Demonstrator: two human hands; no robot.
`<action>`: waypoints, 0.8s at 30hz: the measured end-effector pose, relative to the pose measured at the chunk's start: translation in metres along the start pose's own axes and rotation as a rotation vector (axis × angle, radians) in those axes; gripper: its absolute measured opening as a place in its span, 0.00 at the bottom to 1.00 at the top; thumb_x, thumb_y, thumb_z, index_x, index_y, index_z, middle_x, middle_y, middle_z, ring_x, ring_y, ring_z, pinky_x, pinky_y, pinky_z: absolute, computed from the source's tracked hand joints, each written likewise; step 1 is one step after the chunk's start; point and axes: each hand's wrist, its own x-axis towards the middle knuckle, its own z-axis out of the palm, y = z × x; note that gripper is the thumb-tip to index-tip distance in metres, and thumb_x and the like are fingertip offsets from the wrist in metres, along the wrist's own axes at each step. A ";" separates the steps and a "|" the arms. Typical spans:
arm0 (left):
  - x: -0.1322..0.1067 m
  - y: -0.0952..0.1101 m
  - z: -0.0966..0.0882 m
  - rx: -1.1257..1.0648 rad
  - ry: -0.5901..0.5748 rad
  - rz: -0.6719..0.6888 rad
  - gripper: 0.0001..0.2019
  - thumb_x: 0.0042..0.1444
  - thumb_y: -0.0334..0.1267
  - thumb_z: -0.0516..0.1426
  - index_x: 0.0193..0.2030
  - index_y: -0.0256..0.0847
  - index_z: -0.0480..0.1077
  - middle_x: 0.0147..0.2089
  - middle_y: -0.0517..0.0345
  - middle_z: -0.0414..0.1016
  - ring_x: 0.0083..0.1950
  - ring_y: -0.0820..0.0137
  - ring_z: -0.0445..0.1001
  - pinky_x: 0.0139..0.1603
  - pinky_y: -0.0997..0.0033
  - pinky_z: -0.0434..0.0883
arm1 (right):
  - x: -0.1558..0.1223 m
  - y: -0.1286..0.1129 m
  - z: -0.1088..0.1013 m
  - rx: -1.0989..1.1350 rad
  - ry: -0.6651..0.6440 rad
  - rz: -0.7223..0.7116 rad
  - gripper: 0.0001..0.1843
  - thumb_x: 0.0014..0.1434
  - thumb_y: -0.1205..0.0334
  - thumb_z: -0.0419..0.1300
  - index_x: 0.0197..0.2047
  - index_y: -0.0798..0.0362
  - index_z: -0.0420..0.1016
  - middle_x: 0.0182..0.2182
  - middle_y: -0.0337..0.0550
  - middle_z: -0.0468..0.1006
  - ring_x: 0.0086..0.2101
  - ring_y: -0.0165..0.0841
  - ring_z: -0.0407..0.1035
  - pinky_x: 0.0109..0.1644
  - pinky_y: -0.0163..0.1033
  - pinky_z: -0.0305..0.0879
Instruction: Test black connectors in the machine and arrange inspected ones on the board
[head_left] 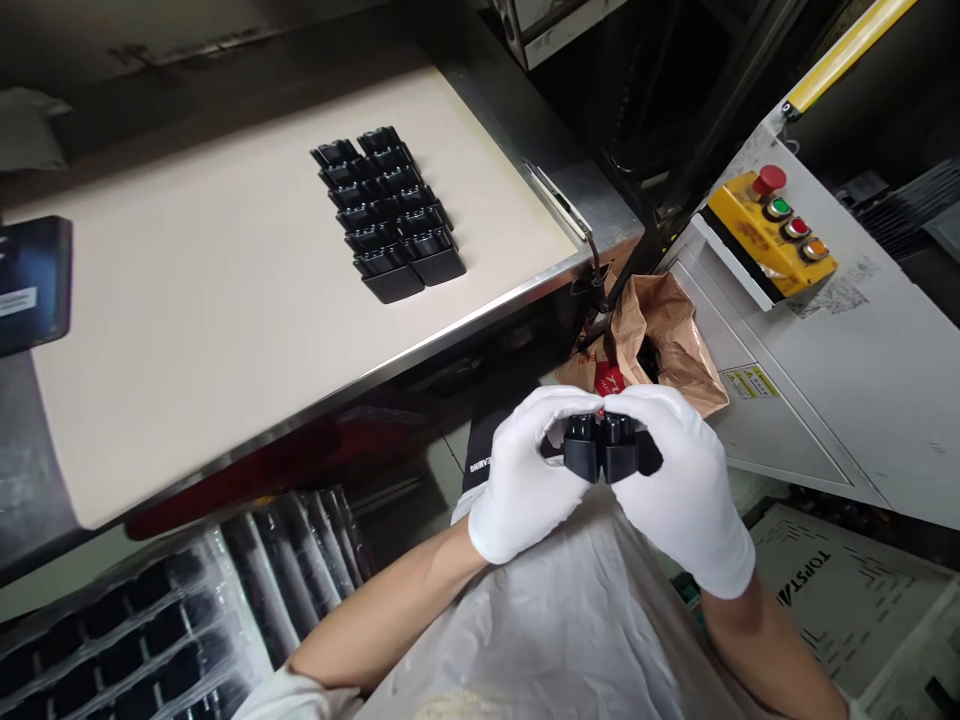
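Observation:
Both my hands wear white gloves and meet in front of my body, below the table edge. My left hand (pixel 525 480) and my right hand (pixel 686 490) are closed on a pair of small black plastic parts (pixel 604 450) pressed side by side, fingers curled over their tops. On the beige table top (pixel 225 300), two rows of several matching black parts (pixel 390 215) lie packed together, well away from my hands.
A yellow control box (pixel 765 225) with coloured buttons sits on a white machine at right. A brown paper bag (pixel 660 340) hangs under the table edge. Black trays (pixel 135 630) in plastic wrap stand at lower left. A dark device (pixel 30 280) lies at the table's left.

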 end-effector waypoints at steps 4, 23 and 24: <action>-0.001 -0.002 -0.001 0.070 0.040 0.038 0.25 0.45 0.17 0.66 0.50 0.42 0.78 0.50 0.56 0.80 0.50 0.68 0.80 0.49 0.71 0.78 | 0.007 -0.010 0.004 -0.089 -0.014 0.009 0.22 0.52 0.76 0.59 0.50 0.56 0.79 0.45 0.52 0.81 0.46 0.44 0.78 0.50 0.48 0.79; 0.005 0.000 -0.016 0.078 0.060 -0.054 0.21 0.46 0.20 0.65 0.47 0.41 0.79 0.49 0.54 0.81 0.49 0.66 0.80 0.45 0.70 0.77 | 0.021 -0.020 0.012 -0.089 -0.079 0.009 0.19 0.54 0.76 0.57 0.47 0.52 0.78 0.44 0.50 0.82 0.44 0.44 0.78 0.47 0.48 0.77; 0.006 0.002 -0.016 0.076 0.059 -0.062 0.21 0.47 0.20 0.65 0.47 0.40 0.79 0.49 0.54 0.81 0.49 0.67 0.80 0.46 0.70 0.77 | 0.021 -0.020 0.012 -0.064 -0.085 0.013 0.19 0.55 0.76 0.57 0.47 0.53 0.78 0.43 0.50 0.82 0.44 0.43 0.78 0.48 0.48 0.76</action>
